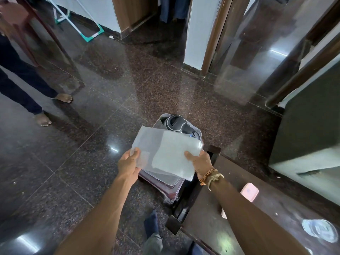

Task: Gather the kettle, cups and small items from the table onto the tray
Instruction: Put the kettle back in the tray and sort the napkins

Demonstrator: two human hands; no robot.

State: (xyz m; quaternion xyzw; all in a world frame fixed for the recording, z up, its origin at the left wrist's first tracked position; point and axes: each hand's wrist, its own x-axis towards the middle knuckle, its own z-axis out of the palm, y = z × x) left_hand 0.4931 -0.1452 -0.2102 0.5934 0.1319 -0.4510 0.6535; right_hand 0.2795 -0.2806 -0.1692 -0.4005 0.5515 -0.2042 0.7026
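Observation:
I hold a grey and maroon tray (pixel 166 179) out over the floor, just past the table's corner. A black kettle (pixel 174 123) lies at its far end. A white translucent sheet (pixel 165 153) covers the near part of the tray and hides whatever is under it. My left hand (pixel 128 163) grips the tray's left side, thumb pressed on the sheet. My right hand (pixel 200 162) grips the right side, thumb on the sheet too; threads are tied around that wrist.
A dark wooden table (pixel 266 223) stands at the lower right, with a pink flat item (pixel 249 194) and a round clear lid (pixel 319 230) on it. Another person's bare feet (pixel 43 120) stand at the left on the polished granite floor. Door frames and walls rise ahead.

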